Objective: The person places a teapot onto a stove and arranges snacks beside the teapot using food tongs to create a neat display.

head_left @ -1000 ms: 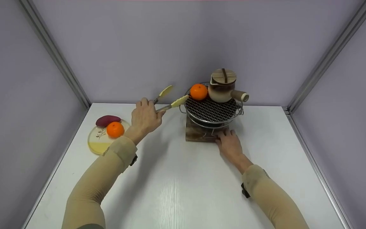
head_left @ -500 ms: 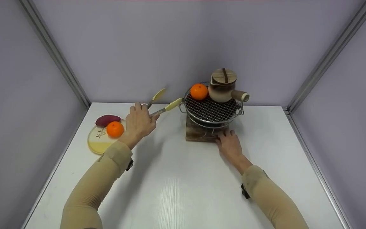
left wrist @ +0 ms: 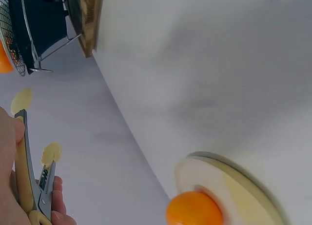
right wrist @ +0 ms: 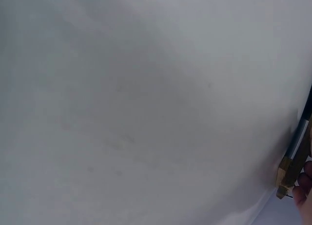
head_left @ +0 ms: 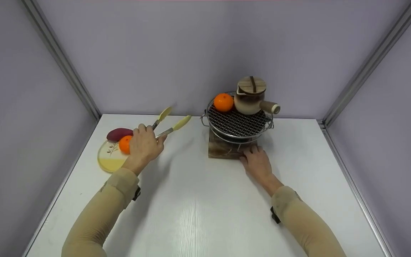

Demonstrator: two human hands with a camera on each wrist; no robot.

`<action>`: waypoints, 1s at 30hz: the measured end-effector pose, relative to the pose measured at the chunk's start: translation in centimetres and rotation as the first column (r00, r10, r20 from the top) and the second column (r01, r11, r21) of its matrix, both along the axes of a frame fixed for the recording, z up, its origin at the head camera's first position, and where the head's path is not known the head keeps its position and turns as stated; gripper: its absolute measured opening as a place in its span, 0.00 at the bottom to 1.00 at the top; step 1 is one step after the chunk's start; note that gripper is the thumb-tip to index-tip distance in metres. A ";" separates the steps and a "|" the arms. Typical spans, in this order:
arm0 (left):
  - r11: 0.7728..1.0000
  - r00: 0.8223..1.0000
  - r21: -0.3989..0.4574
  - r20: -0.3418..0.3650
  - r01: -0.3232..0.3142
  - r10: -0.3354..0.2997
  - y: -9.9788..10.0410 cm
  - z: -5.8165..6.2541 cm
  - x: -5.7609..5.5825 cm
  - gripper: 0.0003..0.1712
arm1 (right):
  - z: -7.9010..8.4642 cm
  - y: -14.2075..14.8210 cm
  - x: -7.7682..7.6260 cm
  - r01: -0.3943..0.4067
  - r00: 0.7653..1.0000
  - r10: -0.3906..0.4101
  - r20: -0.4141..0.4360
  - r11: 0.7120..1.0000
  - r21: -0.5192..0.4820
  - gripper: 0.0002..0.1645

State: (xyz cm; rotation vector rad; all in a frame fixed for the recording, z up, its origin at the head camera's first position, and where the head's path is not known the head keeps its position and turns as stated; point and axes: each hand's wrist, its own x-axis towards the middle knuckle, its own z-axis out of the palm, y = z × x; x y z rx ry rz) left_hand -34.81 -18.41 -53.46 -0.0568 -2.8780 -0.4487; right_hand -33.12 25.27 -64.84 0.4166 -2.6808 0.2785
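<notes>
My left hand (head_left: 143,144) grips a pair of tongs (head_left: 171,129) with yellow tips, spread apart with nothing between them. In the left wrist view, the fingers wrap the handles of the tongs (left wrist: 27,166). Just left of that hand, and partly hidden by it, an orange (head_left: 125,144) and a purple sweet potato (head_left: 119,134) lie on a cream and yellow plate (head_left: 111,163). My right hand (head_left: 258,164) holds the front right corner of the wooden base (head_left: 223,150) under a round wire grill (head_left: 236,125); its fingertips are partly hidden.
Another orange (head_left: 223,102) sits at the grill's back left. Beside it stands a brown and cream pot (head_left: 247,103) with a wooden lid (head_left: 252,85), its side handle (head_left: 269,107) jutting right. Walls enclose the white table (head_left: 191,207) at the back and sides.
My left hand has moved left and toward me with the tongs, away from the grill to the plate's right side. The right hand stays at the wooden base.
</notes>
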 end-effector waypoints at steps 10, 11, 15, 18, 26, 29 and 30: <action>0.997 0.998 0.047 0.017 -0.056 0.055 -3.1 -1.7 1.5 0.39 | 0.3 -0.2 0.0 0.023 0.999 -0.022 0.038 1.000 -0.008 0.17; 0.997 0.998 0.051 0.023 -0.065 0.064 -3.4 -1.9 1.7 0.39 | 0.3 -0.2 0.0 0.021 0.999 -0.021 0.036 1.000 -0.005 0.17; 0.994 0.995 0.064 0.052 -0.088 0.084 -4.8 -2.7 2.4 0.39 | 0.5 -0.3 0.1 0.021 0.999 -0.020 0.031 1.000 -0.003 0.17; 0.993 0.993 0.067 0.078 -0.099 0.094 -5.7 -3.3 3.0 0.39 | 0.5 -0.4 0.0 0.017 0.999 -0.017 0.033 1.000 -0.010 0.17; 0.987 0.986 0.053 0.083 -0.148 0.144 -6.3 -4.5 3.7 0.40 | 0.6 -0.3 0.1 0.032 0.997 -0.029 0.076 0.999 -0.028 0.16; 0.987 0.986 0.046 0.075 -0.153 0.150 -6.5 -4.7 4.0 0.40 | 0.6 -0.3 0.1 0.036 0.995 -0.033 0.092 0.999 -0.034 0.16; 0.987 0.986 0.046 0.075 -0.155 0.151 -6.6 -4.8 4.0 0.41 | 0.6 -0.3 0.1 0.037 0.995 -0.034 0.091 0.999 -0.032 0.16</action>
